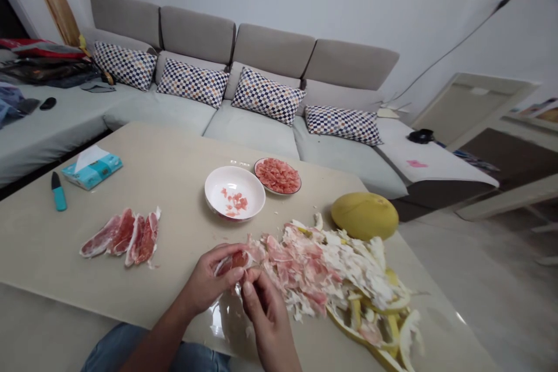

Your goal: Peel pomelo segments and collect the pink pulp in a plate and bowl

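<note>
A reddish pomelo segment (226,264) with whitish skin is held in my left hand (208,282), its fingers wrapped round it. My right hand (267,308) pinches at the segment's right edge; what sits between its fingertips is too small to be sure of, though it looks like the membrane. Just beyond my hands stands a white bowl (218,186) with a few red pulp pieces (235,203) in it. Behind it, a dark-rimmed plate (291,192) carries a heap of red pulp (278,174). Several unpeeled segments (124,235) lie side by side to the left.
Right of my hands spreads a pile of membranes (300,261) and rind (392,325). A whole yellow pomelo (365,215) rests behind it. A teal-handled knife (59,197) and a tissue pack (93,168) lie at the table's left. A sofa (257,128) stands beyond the table (174,163).
</note>
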The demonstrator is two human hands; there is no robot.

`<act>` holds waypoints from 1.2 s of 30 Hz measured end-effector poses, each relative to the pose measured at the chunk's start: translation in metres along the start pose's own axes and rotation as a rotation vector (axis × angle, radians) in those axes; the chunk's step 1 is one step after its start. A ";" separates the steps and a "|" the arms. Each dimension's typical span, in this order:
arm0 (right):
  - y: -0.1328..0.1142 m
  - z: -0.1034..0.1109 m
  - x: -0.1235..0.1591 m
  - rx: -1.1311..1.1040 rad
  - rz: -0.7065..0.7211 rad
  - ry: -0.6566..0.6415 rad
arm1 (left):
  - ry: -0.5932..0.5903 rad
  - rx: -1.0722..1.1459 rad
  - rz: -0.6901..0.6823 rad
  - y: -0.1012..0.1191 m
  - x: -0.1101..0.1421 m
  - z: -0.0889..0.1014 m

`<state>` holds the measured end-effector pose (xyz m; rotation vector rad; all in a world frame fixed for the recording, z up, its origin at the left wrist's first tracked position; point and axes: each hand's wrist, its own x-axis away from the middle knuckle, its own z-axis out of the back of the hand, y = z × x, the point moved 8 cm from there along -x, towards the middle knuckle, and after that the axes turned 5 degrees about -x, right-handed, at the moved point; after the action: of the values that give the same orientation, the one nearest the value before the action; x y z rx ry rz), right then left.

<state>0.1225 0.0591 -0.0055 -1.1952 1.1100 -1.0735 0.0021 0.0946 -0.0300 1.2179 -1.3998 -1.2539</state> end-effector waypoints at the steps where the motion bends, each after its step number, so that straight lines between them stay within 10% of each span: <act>1: 0.001 0.000 0.001 0.009 0.009 0.008 | -0.001 0.040 0.027 -0.004 0.000 -0.001; 7: -0.005 0.010 -0.005 0.089 0.136 0.144 | -0.083 0.378 0.280 -0.027 0.000 -0.018; 17: -0.003 0.015 -0.015 0.173 0.237 0.322 | -0.120 0.512 0.310 -0.025 0.001 -0.019; 27: -0.020 -0.005 -0.006 0.372 0.468 0.177 | -0.109 0.579 0.369 -0.029 0.001 -0.023; 36: 0.007 0.013 -0.011 0.036 0.167 0.248 | -0.206 0.746 0.552 -0.043 0.002 -0.031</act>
<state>0.1337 0.0722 -0.0110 -0.9396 1.3507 -1.1276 0.0367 0.0877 -0.0690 1.0463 -2.2796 -0.4764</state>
